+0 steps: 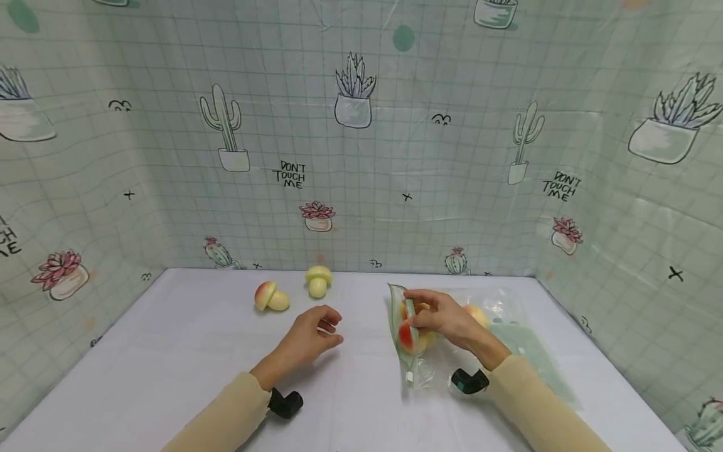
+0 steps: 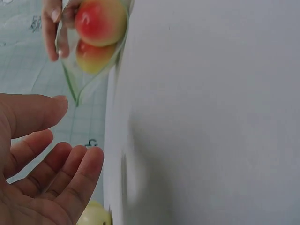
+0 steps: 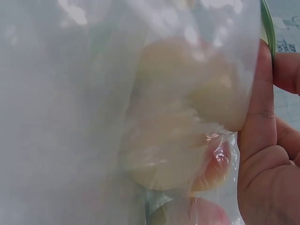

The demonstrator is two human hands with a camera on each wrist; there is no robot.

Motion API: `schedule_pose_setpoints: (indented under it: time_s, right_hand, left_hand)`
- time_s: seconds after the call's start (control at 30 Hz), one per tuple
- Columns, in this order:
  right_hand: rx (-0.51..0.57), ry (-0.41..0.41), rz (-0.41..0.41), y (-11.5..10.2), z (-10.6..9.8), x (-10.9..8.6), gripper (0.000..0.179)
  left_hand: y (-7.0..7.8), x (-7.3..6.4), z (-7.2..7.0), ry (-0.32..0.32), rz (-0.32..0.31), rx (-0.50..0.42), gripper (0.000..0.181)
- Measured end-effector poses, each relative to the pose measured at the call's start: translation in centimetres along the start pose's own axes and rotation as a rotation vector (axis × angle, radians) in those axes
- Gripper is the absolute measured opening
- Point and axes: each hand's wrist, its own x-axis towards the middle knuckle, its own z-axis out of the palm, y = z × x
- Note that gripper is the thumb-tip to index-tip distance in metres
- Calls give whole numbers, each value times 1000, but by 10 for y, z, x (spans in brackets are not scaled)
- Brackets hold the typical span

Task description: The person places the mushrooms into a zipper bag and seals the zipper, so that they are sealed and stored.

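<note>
My right hand (image 1: pixel 446 317) pinches the upper edge of the mouth of a clear zip bag (image 1: pixel 410 364) with a green rim, holding it apart from the other edge. Inside the bag lie several red-and-yellow mushroom-shaped pieces (image 1: pixel 407 338); the right wrist view shows them blurred through the plastic. My left hand (image 1: pixel 313 333) hovers over the white table to the left of the bag, fingers loosely bent and holding nothing. Beyond it sit a red-and-yellow mushroom-shaped piece (image 1: pixel 272 297) lying on its side and a yellow-green one (image 1: pixel 319 281).
The white tabletop (image 1: pixel 169 351) ends at a patterned fabric backdrop (image 1: pixel 361 163) behind and on both sides. A pale green translucent sheet or bag part (image 1: pixel 525 351) lies at the right, beneath and beyond my right forearm. Black wrist mounts (image 1: pixel 285 403) hang under both wrists.
</note>
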Motion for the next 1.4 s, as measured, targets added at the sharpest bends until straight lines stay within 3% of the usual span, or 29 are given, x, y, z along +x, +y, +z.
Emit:
schedule_pose_setpoints:
  time_s: [0.27, 0.47, 0.83, 1.13, 1.4]
  right_hand:
    - [-18, 7, -14, 3, 1, 0, 63]
    - [-16, 15, -17, 2, -1, -3, 62]
    - [-34, 20, -11, 1, -1, -3, 62]
    - [-16, 16, 1, 3, 0, -5, 62]
    - [-34, 18, -14, 2, -2, -5, 61]
  left_hand:
    - [-7, -3, -24, 79, -26, 17, 29]
    - [-8, 1, -36, 127, -9, 38, 27]
    - [-18, 8, -62, 272, 45, 196, 28]
    - [-35, 9, -74, 321, 31, 228, 31]
    - [-45, 8, -87, 307, 45, 262, 38]
